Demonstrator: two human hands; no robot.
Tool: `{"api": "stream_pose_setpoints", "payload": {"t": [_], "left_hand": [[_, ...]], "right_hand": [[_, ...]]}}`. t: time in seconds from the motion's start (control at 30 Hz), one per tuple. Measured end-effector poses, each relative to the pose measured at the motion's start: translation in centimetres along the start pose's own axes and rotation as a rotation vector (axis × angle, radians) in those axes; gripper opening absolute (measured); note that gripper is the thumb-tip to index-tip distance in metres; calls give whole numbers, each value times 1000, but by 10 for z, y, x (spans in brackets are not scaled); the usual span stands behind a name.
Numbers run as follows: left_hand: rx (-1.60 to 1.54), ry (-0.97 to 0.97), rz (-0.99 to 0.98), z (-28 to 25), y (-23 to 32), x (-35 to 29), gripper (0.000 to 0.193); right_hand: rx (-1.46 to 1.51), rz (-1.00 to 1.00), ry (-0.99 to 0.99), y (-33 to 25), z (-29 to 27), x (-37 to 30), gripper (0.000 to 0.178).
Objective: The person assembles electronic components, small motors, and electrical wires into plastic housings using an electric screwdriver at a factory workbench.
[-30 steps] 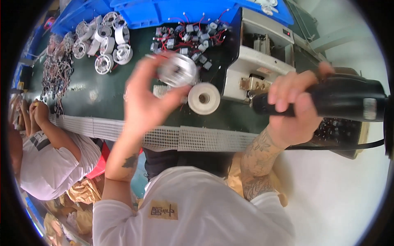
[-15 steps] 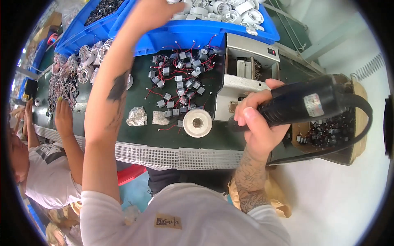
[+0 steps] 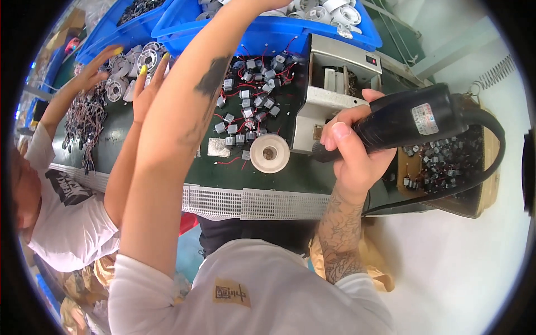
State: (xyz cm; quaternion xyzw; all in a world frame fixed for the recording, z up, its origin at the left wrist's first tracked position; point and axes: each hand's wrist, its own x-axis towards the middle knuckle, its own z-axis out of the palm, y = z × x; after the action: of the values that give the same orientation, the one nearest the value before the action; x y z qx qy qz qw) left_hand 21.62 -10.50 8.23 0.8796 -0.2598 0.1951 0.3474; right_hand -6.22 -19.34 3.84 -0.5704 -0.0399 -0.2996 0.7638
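Observation:
My right hand [image 3: 360,159] is wrapped round a black electric screwdriver [image 3: 410,120], which lies roughly level with its thick cable bending down at the right. My left hand [image 3: 269,4] reaches over the far blue bin [image 3: 279,33] of white round plastic housings [image 3: 321,14]. Most of that hand is cut off by the top edge, so its fingers do not show. Below it, a white round housing [image 3: 269,154] sits on the green table, close to several small grey motors [image 3: 245,111] with red wires. A flat silvery piece [image 3: 219,147] lies beside the housing.
A metal screw feeder machine [image 3: 329,84] stands right of the motors. Behind my right hand is a carton [image 3: 474,209] of small motors. At the left, a co-worker's hands [image 3: 148,92] are near more white housings and wire bundles [image 3: 84,120]. A coiled spring [image 3: 497,72] hangs at right.
My left arm has swung right and farther out, leaving its hand mostly beyond the top edge. The co-worker's hands have moved to the white housings. My right hand keeps the screwdriver.

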Motion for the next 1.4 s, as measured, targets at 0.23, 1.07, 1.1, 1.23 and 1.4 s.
{"api": "stream_pose_setpoints", "payload": {"t": [0.23,1.07,1.1,1.23,1.4], "left_hand": [[-491,-116,-166,-96,57,-182,28],[113,-144,37,-25,-14,-214,19],[107,-152,44,-29,-13,-211,19],[-666,-71,-349,-56,-21,-200,19],[-542,-158,-361,-67,-28,-197,21]], "right_hand": [[107,-35,-41,-9,11,-5,59],[-74,-23,-90,-7,6,-1,52],[-80,-24,-79,-7,4,-1,52],[-77,-47,-77,-7,1,-1,53],[-108,-121,-128,-2,-3,0,55]]}}
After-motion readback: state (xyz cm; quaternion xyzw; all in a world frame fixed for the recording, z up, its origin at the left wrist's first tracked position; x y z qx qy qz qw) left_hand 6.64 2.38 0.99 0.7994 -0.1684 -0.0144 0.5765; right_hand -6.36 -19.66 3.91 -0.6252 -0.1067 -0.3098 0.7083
